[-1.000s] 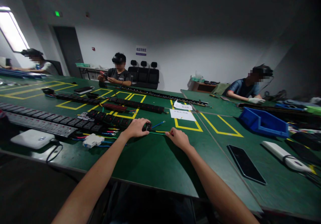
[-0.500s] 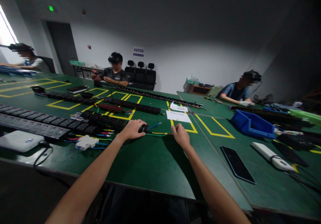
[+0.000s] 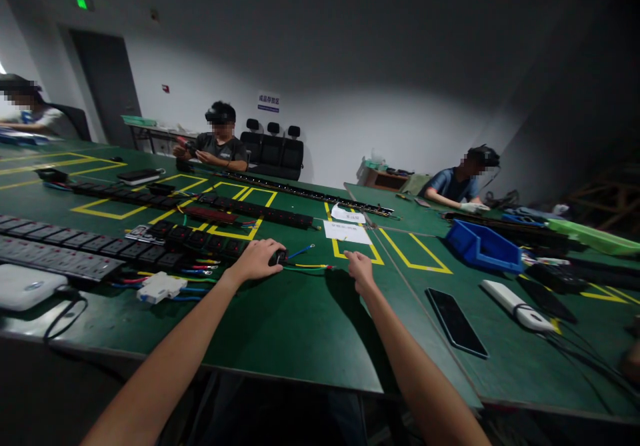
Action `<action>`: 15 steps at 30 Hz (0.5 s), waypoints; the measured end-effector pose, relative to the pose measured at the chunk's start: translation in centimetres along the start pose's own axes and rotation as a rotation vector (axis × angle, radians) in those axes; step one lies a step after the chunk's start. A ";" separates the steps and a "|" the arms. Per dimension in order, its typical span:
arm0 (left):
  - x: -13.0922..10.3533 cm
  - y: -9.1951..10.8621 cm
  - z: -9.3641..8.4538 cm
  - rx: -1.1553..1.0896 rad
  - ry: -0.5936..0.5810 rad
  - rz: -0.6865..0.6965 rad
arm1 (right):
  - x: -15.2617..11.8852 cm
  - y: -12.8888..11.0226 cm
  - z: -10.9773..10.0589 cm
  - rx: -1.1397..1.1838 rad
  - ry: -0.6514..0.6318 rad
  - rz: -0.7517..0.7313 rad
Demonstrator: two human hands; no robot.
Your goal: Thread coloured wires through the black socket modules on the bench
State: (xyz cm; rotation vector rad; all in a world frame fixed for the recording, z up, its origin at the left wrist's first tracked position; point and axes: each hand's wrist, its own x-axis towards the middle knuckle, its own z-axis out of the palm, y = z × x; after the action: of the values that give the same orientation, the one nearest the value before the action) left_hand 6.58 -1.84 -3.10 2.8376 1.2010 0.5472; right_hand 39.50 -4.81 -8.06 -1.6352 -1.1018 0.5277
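Green desk (image 3: pixel 280 343) with yellow tape outlines fills the room's middle, with three people seated around its far side. Compared with a second ago, the right hand (image 3: pixel 361 273) has let go of the yellow-green wire (image 3: pixel 311 268), and the whole view has swung so that everything sits further left. Its forefinger now points toward 10 o'clock, loosely parted from the others, and the wire's tip lies just beside it at 9 o'clock, apart from it. The left hand (image 3: pixel 256 261) still clasps the end of the black power strip (image 3: pixel 217 241), fingers over the top and thumb on the near side. From that end the wire runs toward 3 o'clock, and a blue wire (image 3: pixel 301 252) toward 2 o'clock. At the right hand's 4 o'clock lies a phone (image 3: pixel 456 323).
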 end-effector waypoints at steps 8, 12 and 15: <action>-0.1 0.1 0.0 0.025 0.012 0.006 | -0.1 0.4 0.5 0.065 -0.038 -0.015; 0.0 -0.1 0.3 0.038 0.032 -0.026 | -0.2 0.4 0.7 -0.006 -0.062 -0.066; -0.1 -0.1 0.4 0.044 0.035 -0.032 | -0.4 0.3 0.8 -0.092 -0.086 -0.106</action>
State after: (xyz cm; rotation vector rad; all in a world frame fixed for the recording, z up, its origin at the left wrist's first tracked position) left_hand 6.58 -1.72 -3.54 2.8513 1.2771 0.5792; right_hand 38.82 -4.72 -8.70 -1.6352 -1.2848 0.4880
